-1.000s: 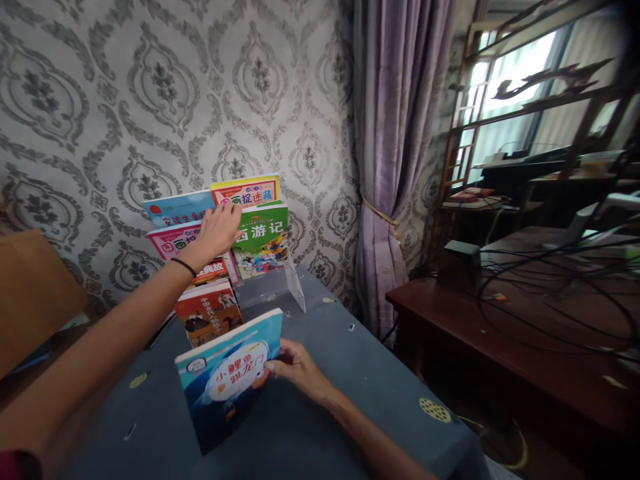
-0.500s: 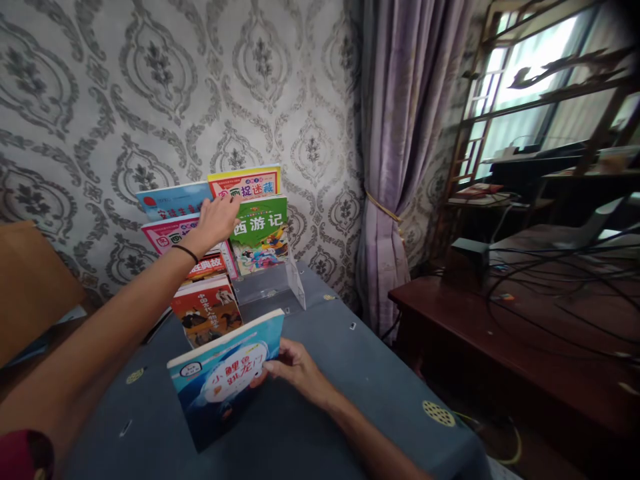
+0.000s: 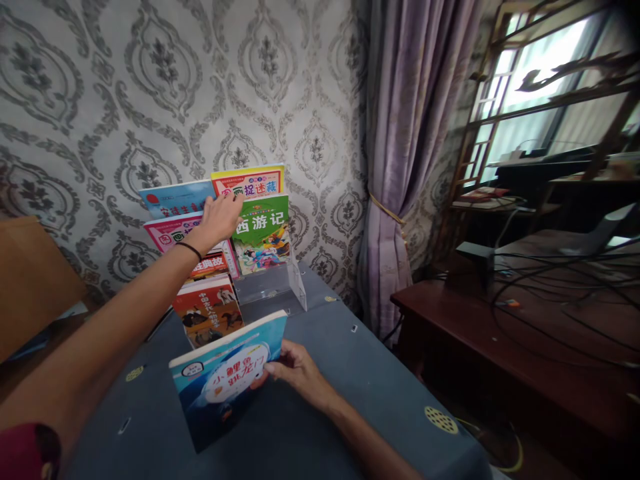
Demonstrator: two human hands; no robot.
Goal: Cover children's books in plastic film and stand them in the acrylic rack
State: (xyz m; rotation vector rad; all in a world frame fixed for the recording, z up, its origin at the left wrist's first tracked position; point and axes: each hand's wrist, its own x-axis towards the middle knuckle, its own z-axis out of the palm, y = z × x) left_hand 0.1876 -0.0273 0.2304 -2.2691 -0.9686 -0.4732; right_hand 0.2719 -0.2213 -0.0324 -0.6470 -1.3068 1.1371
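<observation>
My right hand [image 3: 297, 373] grips the right edge of a blue picture book [image 3: 227, 383], thumb on the front cover. The book is tilted above the table, its cover toward me. My left hand [image 3: 223, 217] reaches to the upper left corner of a green book [image 3: 263, 233], fingers bent at its top edge; the thumb's hold is partly hidden. Behind it stands a yellow-edged book [image 3: 255, 181]. Left of these are a light blue book [image 3: 175, 199] and a pink book [image 3: 165, 237], partly covered by my left arm. A red-brown book [image 3: 210, 310] stands in front.
A clear plastic stand [image 3: 297, 287] holds the books on a grey-blue cloth-covered table [image 3: 330, 360]. A cardboard box [image 3: 35, 280] is at the left. Patterned wallpaper and a purple curtain [image 3: 400, 167] are behind. At right, a dark red table [image 3: 540, 347] carries black cables.
The view has shifted slightly, so everything sits a little further right. Both hands keep their places on the books.
</observation>
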